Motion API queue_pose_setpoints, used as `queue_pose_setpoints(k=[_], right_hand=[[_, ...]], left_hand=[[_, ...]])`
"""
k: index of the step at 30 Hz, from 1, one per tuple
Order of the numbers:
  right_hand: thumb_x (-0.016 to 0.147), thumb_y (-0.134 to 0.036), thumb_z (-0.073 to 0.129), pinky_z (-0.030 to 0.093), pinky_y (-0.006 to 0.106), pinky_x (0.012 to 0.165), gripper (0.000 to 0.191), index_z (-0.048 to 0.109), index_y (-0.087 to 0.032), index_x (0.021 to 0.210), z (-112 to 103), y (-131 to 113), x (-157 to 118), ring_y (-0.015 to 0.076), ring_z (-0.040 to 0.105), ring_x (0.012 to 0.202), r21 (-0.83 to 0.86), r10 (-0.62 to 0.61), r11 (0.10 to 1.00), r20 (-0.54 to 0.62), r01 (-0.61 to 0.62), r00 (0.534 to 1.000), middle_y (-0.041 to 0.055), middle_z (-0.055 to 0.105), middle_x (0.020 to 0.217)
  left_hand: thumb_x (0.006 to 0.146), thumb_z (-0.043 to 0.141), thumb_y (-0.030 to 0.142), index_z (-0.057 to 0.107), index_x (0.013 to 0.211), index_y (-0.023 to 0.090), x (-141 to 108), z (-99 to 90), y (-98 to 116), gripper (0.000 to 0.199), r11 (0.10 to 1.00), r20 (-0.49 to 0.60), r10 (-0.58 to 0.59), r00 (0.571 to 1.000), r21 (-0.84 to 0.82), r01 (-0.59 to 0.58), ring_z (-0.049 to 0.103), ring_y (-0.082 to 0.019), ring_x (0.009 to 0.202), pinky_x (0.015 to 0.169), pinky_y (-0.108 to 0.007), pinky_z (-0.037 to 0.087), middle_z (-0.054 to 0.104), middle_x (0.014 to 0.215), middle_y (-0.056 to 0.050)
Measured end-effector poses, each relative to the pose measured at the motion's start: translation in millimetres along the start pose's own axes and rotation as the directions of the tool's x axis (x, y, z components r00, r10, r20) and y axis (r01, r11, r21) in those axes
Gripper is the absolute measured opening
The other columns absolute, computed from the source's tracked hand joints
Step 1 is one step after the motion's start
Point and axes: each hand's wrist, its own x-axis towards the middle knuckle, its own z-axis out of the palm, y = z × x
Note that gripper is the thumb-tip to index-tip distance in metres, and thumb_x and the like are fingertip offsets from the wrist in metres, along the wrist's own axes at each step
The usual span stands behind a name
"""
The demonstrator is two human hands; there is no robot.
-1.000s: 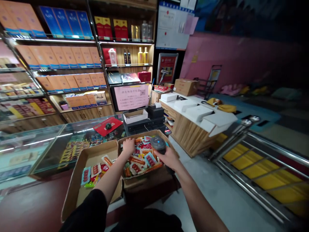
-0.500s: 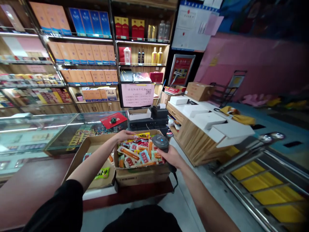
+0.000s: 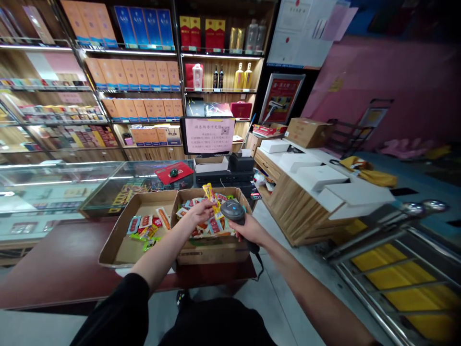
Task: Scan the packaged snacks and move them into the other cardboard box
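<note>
My left hand [image 3: 202,212] pinches a yellow snack packet [image 3: 209,192], raised upright over the right cardboard box [image 3: 216,253]. That box is full of small wrapped snacks [image 3: 190,203]. Wrapped round the handle of a black barcode scanner [image 3: 232,209], my right hand [image 3: 251,229] is at the box's right side, and the scanner head is close beside the yellow packet. To the left, a shallower cardboard box [image 3: 124,250] holds several packets, among them a sausage [image 3: 164,217] and green ones [image 3: 151,243]. My left forearm passes over its right part.
Behind the boxes are a monitor with a pink sign [image 3: 209,136], a receipt printer [image 3: 242,161] and a red mat [image 3: 174,172] on a glass counter. A wooden cabinet [image 3: 288,204] and metal railing [image 3: 370,276] are at the right. The scanner's cord hangs down.
My left hand has lifted the yellow packet from the right box and turned it upright beside the scanner. The view has shifted, showing more of the left box's packets.
</note>
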Motion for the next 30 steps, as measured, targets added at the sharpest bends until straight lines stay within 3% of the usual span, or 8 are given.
queue_pose_setpoints(k=[3, 7, 12, 21, 30], right_hand=[[0.076, -0.047, 0.071, 0.046, 0.022, 0.038, 0.03, 0.062, -0.02, 0.07, -0.5, 1.0, 2.2, 0.0124, 0.055, 0.036, 0.003, 0.022, 1.0, 0.079, -0.022, 0.997, -0.0013, 0.06, 0.048], [0.073, -0.05, 0.074, 0.045, 0.025, 0.036, 0.032, 0.064, -0.02, 0.077, -1.2, 5.0, -0.4, 0.0142, 0.055, 0.035, 0.012, 0.021, 1.0, -0.023, -0.02, 1.0, -0.0013, 0.06, 0.048], [0.076, -0.051, 0.07, 0.047, 0.029, 0.04, 0.032, 0.064, -0.021, 0.085, -0.2, 5.2, -4.7, 0.0165, 0.056, 0.037, 0.022, 0.004, 1.0, -0.045, -0.003, 0.999, -0.0002, 0.061, 0.05], [0.076, -0.052, 0.067, 0.047, 0.031, 0.042, 0.032, 0.062, -0.022, 0.086, 0.6, -2.8, -3.6, 0.0186, 0.058, 0.039, 0.016, -0.029, 0.999, -0.056, 0.03, 0.998, 0.0, 0.06, 0.049], [0.078, -0.05, 0.068, 0.049, 0.03, 0.041, 0.03, 0.061, -0.022, 0.086, 4.0, -0.3, 0.1, 0.0176, 0.057, 0.038, 0.048, -0.053, 0.997, -0.065, 0.057, 0.996, -0.0012, 0.058, 0.048]], left_hand=[[0.086, 0.07, 0.013, 0.067, 0.081, 0.013, 2.3, 4.3, 4.7, 0.006, 0.998, -0.098, -0.021, 0.995, -0.06, 0.016, 0.071, -0.016, 0.069, 0.074, -0.03, 0.061, 0.073, 0.078, -0.008], [0.085, 0.072, 0.013, 0.07, 0.088, 0.011, 3.9, -0.1, 10.6, 0.005, 0.986, -0.184, 0.108, 0.977, -0.109, -0.129, 0.072, -0.015, 0.076, 0.079, -0.027, 0.061, 0.074, 0.083, -0.009], [0.084, 0.071, 0.006, 0.07, 0.088, 0.006, 2.1, -7.1, 8.1, 0.004, 0.963, -0.183, 0.198, 0.963, -0.149, -0.226, 0.074, -0.016, 0.08, 0.083, -0.026, 0.062, 0.075, 0.083, -0.012], [0.084, 0.072, 0.004, 0.073, 0.086, 0.006, -3.3, -14.8, 9.6, 0.003, 0.965, -0.151, 0.221, 0.963, -0.11, -0.239, 0.073, -0.015, 0.078, 0.08, -0.024, 0.062, 0.076, 0.089, -0.012], [0.086, 0.069, 0.005, 0.072, 0.088, 0.003, -7.6, -10.5, 13.9, 0.004, 0.97, -0.152, 0.2, 0.968, -0.109, -0.218, 0.075, -0.017, 0.08, 0.078, -0.023, 0.062, 0.076, 0.091, -0.015]])
